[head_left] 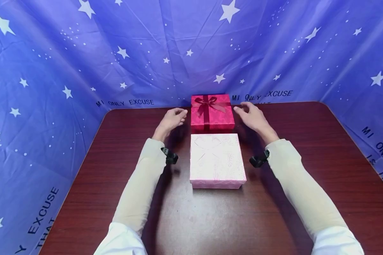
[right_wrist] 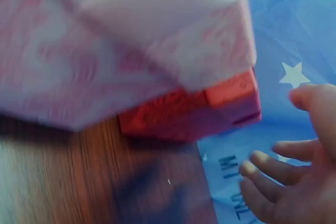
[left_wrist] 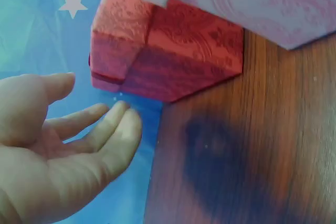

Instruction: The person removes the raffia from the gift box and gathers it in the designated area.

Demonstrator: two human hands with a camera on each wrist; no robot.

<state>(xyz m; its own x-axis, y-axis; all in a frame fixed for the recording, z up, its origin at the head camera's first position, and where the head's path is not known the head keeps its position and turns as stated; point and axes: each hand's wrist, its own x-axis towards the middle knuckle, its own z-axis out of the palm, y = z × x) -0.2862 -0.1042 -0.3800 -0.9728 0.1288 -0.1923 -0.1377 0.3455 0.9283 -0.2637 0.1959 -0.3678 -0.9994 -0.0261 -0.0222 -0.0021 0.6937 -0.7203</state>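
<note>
A red gift box (head_left: pixel 213 118) with a dark red ribbon bow on its lid stands at the far edge of the table. Directly in front of it sits a larger pale pink gift box (head_left: pixel 217 159), lid on. My left hand (head_left: pixel 172 119) is just left of the red box, its fingers loosely bent and holding nothing. On the other side my right hand (head_left: pixel 251 115) is beside the red box's right edge, also holding nothing. Both wrist views show a gap between the fingers and the red box (left_wrist: pixel 194 40), and the pink box (right_wrist: pixel 105 61) partly covers it.
The boxes stand on a dark reddish wooden table (head_left: pixel 115 170). A blue curtain (head_left: pixel 140 53) with white stars and printed words hangs behind the table and along both sides. Small black devices are strapped at both wrists.
</note>
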